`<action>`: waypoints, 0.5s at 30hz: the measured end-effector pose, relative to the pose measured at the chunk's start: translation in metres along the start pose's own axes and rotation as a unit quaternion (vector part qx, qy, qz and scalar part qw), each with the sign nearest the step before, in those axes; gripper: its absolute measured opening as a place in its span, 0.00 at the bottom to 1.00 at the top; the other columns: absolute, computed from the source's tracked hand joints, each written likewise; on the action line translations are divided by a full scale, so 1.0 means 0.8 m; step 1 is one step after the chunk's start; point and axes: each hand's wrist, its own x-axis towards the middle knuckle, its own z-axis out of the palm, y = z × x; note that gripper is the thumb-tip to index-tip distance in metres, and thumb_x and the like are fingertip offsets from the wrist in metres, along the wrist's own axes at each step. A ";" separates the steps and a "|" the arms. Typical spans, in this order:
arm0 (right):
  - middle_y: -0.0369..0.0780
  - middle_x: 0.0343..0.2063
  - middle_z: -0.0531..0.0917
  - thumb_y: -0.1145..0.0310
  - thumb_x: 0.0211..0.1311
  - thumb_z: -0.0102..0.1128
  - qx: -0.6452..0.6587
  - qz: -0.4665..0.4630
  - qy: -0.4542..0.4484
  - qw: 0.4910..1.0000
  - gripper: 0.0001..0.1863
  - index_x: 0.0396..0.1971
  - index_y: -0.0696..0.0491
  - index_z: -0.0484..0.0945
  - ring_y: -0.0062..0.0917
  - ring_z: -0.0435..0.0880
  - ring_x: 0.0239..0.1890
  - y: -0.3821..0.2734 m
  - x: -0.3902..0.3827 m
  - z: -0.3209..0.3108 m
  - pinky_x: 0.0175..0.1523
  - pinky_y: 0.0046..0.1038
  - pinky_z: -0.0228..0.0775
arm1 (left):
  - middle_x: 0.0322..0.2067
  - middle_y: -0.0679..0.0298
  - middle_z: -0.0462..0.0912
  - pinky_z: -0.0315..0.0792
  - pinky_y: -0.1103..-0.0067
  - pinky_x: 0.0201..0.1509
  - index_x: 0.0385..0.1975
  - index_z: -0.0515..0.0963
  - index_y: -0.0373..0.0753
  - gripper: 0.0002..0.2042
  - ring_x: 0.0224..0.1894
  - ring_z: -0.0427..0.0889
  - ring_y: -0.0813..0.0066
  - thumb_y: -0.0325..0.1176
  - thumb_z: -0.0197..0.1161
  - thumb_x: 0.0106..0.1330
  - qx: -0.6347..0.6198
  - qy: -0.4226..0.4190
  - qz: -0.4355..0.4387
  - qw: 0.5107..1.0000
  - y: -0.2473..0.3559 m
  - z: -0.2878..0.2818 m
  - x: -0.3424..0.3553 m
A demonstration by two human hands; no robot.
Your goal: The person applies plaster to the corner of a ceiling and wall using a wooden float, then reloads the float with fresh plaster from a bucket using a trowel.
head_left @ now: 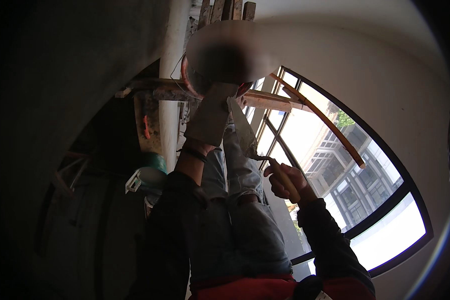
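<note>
My left hand (201,145) is raised ahead of my legs, under a flat grey rectangular plastering float (210,116). Its fingers are mostly hidden behind that plate. In my right hand (288,182) is a pointed trowel (243,134), with the fingers wrapped round its wooden handle. The blade points up and away, smeared with what looks like mortar, its tip close beside the float's right edge. Just beyond the float stands a reddish bucket (187,79) with a wire handle, partly covered by a blurred patch.
Wooden beams (267,101) run crosswise beyond my hands. A pale vertical pipe (169,125) stands to the left, near a green container (154,162). On the right, a curved wooden strip (330,122) crosses in front of a large black-framed window (380,225).
</note>
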 end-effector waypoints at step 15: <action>0.48 0.31 0.83 0.71 0.57 0.65 -0.658 -0.212 0.327 0.644 0.17 0.47 0.53 0.77 0.45 0.84 0.37 -0.007 0.104 0.056 0.41 0.37 0.76 | 0.40 0.61 0.82 0.81 0.74 0.45 0.48 0.77 0.38 0.12 0.41 0.84 0.68 0.38 0.50 0.76 0.076 -0.010 -0.002 0.997 0.016 0.036 -0.018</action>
